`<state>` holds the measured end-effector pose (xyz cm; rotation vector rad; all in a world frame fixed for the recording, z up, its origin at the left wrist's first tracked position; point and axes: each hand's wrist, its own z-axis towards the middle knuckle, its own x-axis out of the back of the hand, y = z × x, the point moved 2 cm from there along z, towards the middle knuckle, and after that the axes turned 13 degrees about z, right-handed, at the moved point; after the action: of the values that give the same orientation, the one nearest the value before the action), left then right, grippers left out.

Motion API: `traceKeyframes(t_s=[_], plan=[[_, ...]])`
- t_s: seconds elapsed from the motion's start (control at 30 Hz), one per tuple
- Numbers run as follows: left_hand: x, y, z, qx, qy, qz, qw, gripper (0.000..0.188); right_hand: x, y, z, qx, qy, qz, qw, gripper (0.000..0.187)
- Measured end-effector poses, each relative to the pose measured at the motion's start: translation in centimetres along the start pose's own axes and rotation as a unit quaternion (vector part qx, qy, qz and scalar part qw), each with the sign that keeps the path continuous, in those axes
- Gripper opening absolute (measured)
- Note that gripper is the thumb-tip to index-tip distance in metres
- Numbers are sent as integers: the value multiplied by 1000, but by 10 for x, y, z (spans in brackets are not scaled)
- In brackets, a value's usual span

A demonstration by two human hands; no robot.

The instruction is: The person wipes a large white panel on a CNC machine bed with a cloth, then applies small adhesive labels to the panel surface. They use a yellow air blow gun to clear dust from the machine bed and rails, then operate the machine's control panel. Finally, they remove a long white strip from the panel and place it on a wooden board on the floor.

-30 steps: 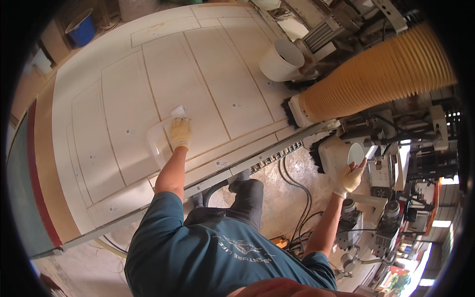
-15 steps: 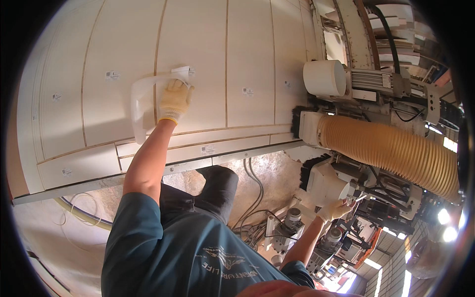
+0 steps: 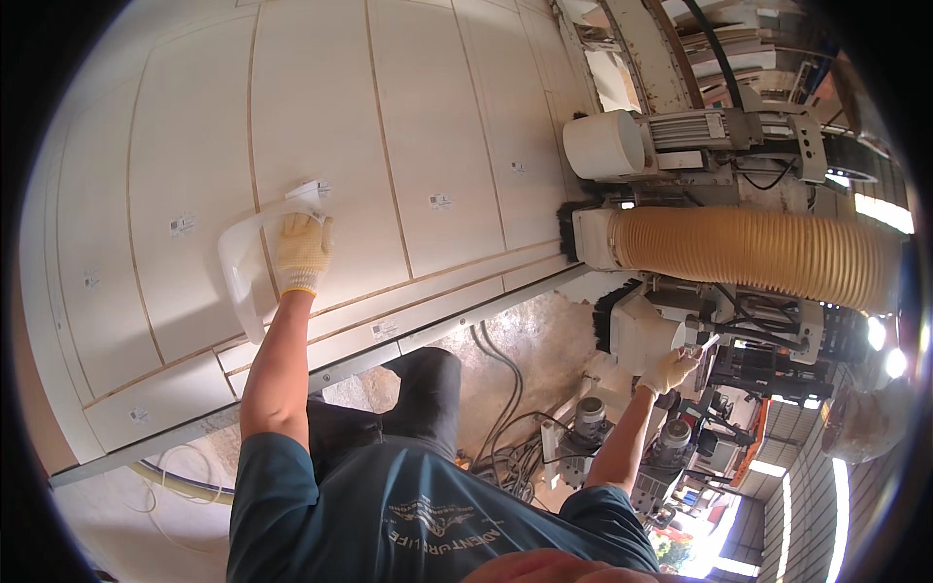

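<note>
My left hand [image 3: 304,255], in a cream knitted glove, rests over a large white board [image 3: 340,107] marked by long straight grooves. Its fingers are bent around one end of a curved, translucent white plastic piece [image 3: 236,267], which loops to the left and back toward my forearm. The end by my fingertips lies close to a small printed label [image 3: 324,186]; whether it touches the board there I cannot tell. Out to the right, my right hand [image 3: 671,371], gloved alike, is closed on a slim white object [image 3: 711,343] beside the machinery.
More printed labels [image 3: 441,202] dot the board. A metal edge [image 3: 330,375] runs along its near side. On the right stand a ribbed yellowish hose [image 3: 748,251], a white cylinder [image 3: 604,144] and a black-brushed hood [image 3: 641,332]. Motors [image 3: 591,418] and cables [image 3: 501,379] sit below.
The whole view has shifted, so the board and machine sit differently. My left hand remains by the same label, slightly nearer me. Both hands keep their hold.
</note>
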<state>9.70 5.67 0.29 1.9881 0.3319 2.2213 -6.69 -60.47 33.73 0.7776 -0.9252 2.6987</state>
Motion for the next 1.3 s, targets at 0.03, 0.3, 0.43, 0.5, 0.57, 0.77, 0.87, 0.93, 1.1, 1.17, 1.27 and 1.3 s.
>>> traceKeyframes(t_s=[0.03,0.3,0.43,0.5,0.57,0.77,0.87,0.93,1.1,1.17,1.27,1.3], plan=[[-2,-1,0,2,-15,7,1000,34,-1,5,2,17,10,-52,998,55],[-17,-1,-2,-31,-1,85,996,43,-17,51,30,47,35,-60,996,57],[-14,-4,-7,-46,56,73,995,41,-26,66,37,54,54,-123,989,44],[-13,-4,-9,-46,55,72,995,41,-33,76,42,22,27,-138,990,48],[-12,-3,-10,-46,60,66,995,40,-40,85,47,20,22,-116,993,50],[-18,-3,-9,-59,51,77,994,39,-46,80,69,-60,40,-84,994,55],[-27,-6,-8,-59,33,91,993,40,-34,32,43,34,123,141,982,40],[-27,-7,-7,-62,46,83,994,41,-26,-9,-3,67,66,200,975,26],[-13,-7,1,-4,-57,36,998,43,36,-64,-166,172,-172,162,956,16],[-6,0,11,26,-108,-5,994,45,55,-58,-199,168,-210,159,950,17],[0,35,25,-12,24,-59,998,47,62,-31,-206,65,-269,136,951,12],[-4,53,37,-21,16,-70,997,44,57,-20,-199,29,-269,144,952,12]])
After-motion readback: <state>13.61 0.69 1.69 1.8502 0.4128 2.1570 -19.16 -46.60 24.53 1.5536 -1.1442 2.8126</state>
